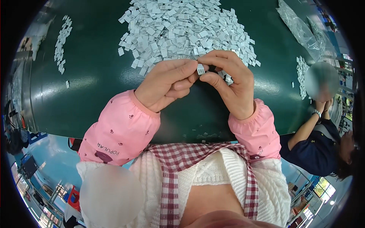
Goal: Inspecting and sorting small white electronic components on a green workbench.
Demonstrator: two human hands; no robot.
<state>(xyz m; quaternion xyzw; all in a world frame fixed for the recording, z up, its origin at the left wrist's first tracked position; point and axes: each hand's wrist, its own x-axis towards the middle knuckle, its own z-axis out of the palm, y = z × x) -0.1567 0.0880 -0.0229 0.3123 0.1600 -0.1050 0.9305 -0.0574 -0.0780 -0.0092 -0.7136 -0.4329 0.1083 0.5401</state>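
Observation:
A small white slotted piece (201,69), seemingly plastic, is raised over the near side of a big heap of like pieces. My left hand (165,81) pinches its left side between thumb and curled fingers. From the right, the index finger and thumb of my right hand (234,85) close round the same piece, one above and one below it. Behind both hands spreads the heap of white pieces (178,30), some showing rows of slots and others a plain face. A few pieces beneath my right hand are partly hidden by its fingers.
The green table (95,49) also bears a row of white pieces (61,45) at left and a group of them (301,76) at right. Clear plastic bags (298,28) lie at the far right. A co-worker in a dark top (315,146) sits at the right edge.

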